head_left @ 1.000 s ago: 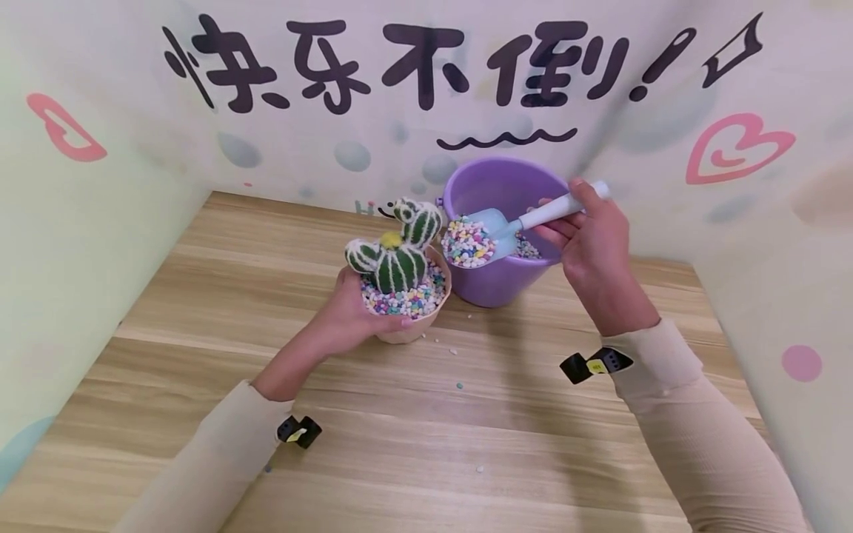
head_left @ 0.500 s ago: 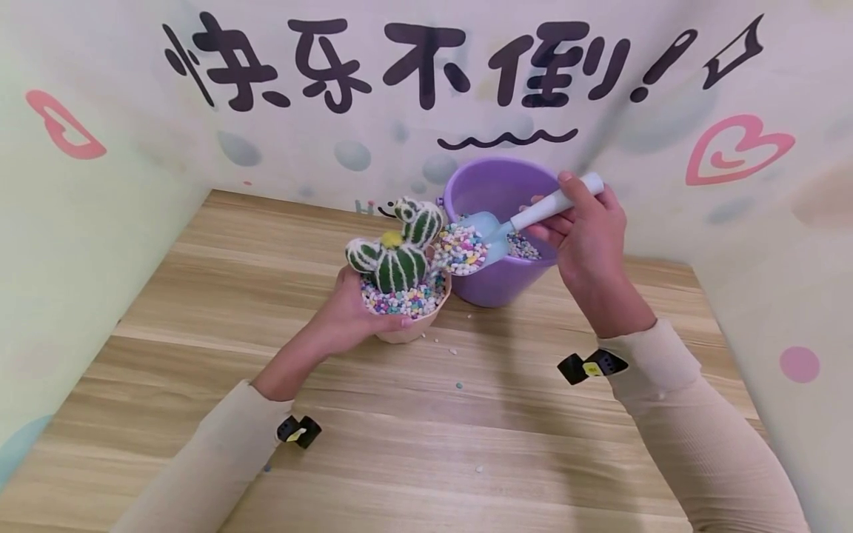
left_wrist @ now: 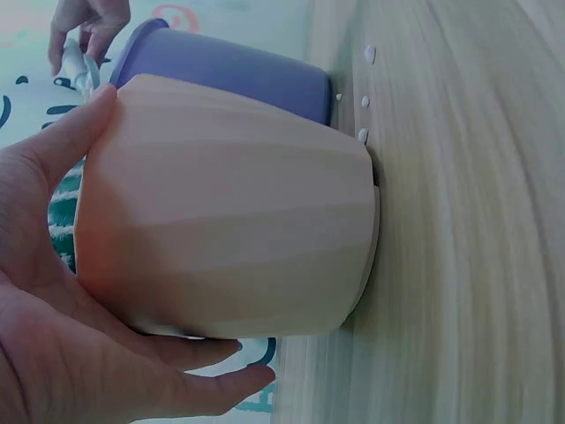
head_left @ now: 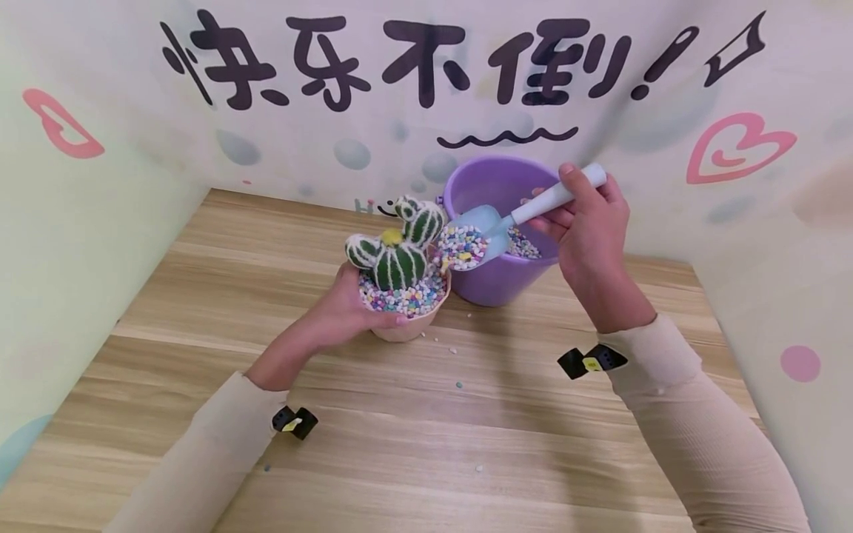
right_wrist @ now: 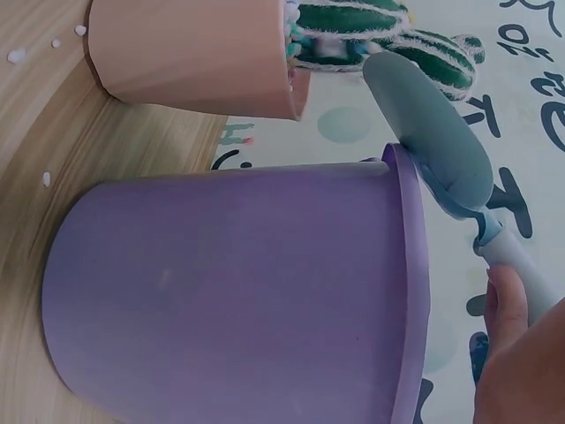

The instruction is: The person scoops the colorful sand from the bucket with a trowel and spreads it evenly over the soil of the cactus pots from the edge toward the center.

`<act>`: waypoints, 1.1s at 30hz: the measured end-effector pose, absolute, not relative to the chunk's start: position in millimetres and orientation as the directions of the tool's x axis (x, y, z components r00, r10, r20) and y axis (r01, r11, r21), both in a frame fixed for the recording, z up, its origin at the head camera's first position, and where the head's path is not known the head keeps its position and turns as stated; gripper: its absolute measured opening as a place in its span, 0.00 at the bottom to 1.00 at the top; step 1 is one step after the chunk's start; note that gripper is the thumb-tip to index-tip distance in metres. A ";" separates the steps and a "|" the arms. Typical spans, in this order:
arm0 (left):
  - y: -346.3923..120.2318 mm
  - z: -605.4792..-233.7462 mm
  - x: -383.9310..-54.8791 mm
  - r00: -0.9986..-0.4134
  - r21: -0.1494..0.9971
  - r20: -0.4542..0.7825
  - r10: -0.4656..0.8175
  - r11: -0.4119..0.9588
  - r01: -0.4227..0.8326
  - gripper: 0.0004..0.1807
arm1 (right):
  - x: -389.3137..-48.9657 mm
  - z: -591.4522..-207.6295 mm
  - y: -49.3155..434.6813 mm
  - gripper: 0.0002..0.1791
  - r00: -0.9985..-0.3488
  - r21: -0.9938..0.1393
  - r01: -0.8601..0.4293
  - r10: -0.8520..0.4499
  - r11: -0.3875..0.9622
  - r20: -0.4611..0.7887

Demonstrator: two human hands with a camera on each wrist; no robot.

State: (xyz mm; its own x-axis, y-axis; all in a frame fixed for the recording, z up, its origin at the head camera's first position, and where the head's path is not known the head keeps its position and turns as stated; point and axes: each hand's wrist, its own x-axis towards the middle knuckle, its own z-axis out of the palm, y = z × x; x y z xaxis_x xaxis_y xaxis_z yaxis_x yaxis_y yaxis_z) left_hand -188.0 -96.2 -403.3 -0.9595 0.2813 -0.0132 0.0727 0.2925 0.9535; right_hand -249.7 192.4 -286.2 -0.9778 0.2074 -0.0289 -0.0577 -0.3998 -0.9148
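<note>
In the head view my left hand (head_left: 343, 307) grips the side of a pale peach flowerpot (head_left: 408, 327), thumb near the rim. A green and white fuzzy toy cactus (head_left: 400, 265) with a yellow tuft stands in it among colourful pebbles (head_left: 403, 297). My right hand (head_left: 593, 233) holds the handle of a light blue scoop shovel (head_left: 492, 220). More pebbles (head_left: 463, 246) lie in its blade, whose tip is at the pot's right rim. The right wrist view shows the shovel (right_wrist: 433, 132) from beneath, above the bucket's rim and beside the cactus.
A purple bucket (head_left: 489, 285) stands just right of the pot, with pebbles (head_left: 523, 244) inside. Several stray pebbles (head_left: 453, 350) are scattered on the wooden table (head_left: 400, 437). A printed cloth backdrop (head_left: 320, 148) rises behind.
My right hand has brought the shovel left to the pot's rim and tipped it; pebbles spill from its tip into the pot. My left hand keeps its grip, barely shifting.
</note>
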 end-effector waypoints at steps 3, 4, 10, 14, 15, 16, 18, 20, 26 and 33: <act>-98.3 -402.8 -189.6 -0.954 0.958 -0.026 0.300 0.280 0.062 0.58 | -249.4 -286.0 192.6 0.18 -0.978 -0.914 -0.065 0.208 -0.401 -0.022; -98.9 -402.5 -190.2 -0.952 0.958 -0.035 0.303 0.283 0.054 0.59 | -249.4 -285.9 192.7 0.18 -0.978 -0.913 -0.067 0.207 -0.402 -0.019; -105.4 -403.2 -197.3 -0.926 0.962 -0.048 0.376 0.265 0.058 0.58 | -250.9 -284.8 191.0 0.18 -0.978 -0.909 -0.091 0.210 -0.406 0.004; -111.2 -402.6 -202.0 -0.899 0.968 -0.065 0.433 0.246 0.049 0.58 | -252.5 -283.9 188.9 0.18 -0.976 -0.910 -0.115 0.215 -0.399 0.029; -112.4 -402.2 -202.8 -0.894 0.969 -0.075 0.441 0.245 0.039 0.58 | -252.9 -283.7 188.4 0.17 -0.976 -0.909 -0.120 0.215 -0.399 0.034; -113.6 -402.0 -203.8 -0.890 0.970 -0.083 0.448 0.242 0.031 0.58 | -253.1 -283.5 188.1 0.17 -0.976 -0.908 -0.124 0.216 -0.399 0.038; -115.5 -401.0 -205.2 -0.882 0.971 -0.100 0.460 0.237 0.013 0.59 | -253.5 -282.9 187.5 0.17 -0.975 -0.909 -0.128 0.217 -0.397 0.043; -117.1 -399.6 -206.5 -0.874 0.972 -0.115 0.472 0.237 0.000 0.60 | -254.0 -282.5 186.7 0.16 -0.975 -0.909 -0.130 0.218 -0.395 0.045; -122.6 -397.1 -212.6 -0.844 0.966 -0.149 0.515 0.260 -0.012 0.62 | -255.4 -282.2 184.5 0.17 -0.974 -0.915 -0.136 0.222 -0.379 0.053; -128.9 -397.1 -220.5 -0.813 0.963 -0.162 0.559 0.269 -0.007 0.65 | -257.4 -281.3 179.8 0.18 -0.976 -0.908 -0.140 0.211 -0.394 0.059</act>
